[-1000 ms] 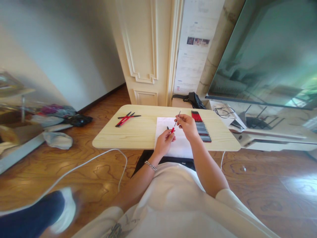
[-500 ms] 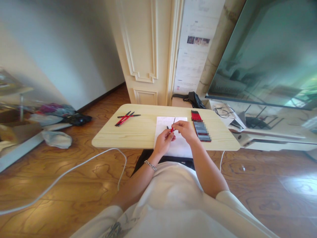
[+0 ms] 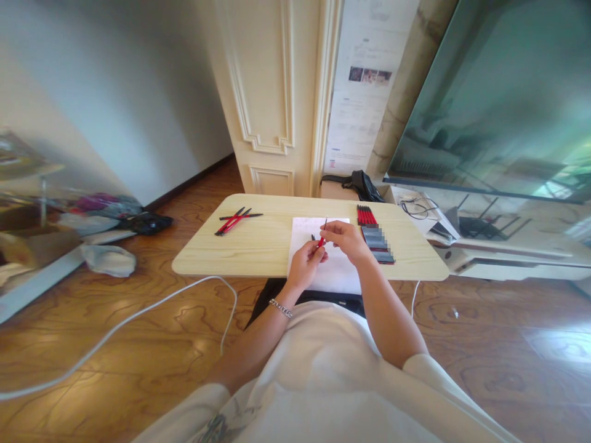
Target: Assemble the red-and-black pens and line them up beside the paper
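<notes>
Over a white sheet of paper [image 3: 339, 280], my left hand [image 3: 306, 263] is closed round a red pen barrel [image 3: 321, 243]. My right hand [image 3: 345, 240] meets it from the right, its fingertips pinching a thin dark pen refill [image 3: 326, 220] that points up and away from me. How far the refill sits in the barrel is hidden by the fingers. A small black pen part [image 3: 313, 237] shows just beyond my left hand; whether it lies on the paper or is held, I cannot tell.
On the pale wooden table [image 3: 249, 258], several red and black pens [image 3: 236, 220] lie crossed at the left. A row of red and black pens [image 3: 367, 215] sits at the right, above a dark, partly blurred packet [image 3: 377, 245]. A white cable [image 3: 138, 320] runs across the floor.
Both hands stay almost in place at the pen. The whole view has shifted very slightly.
</notes>
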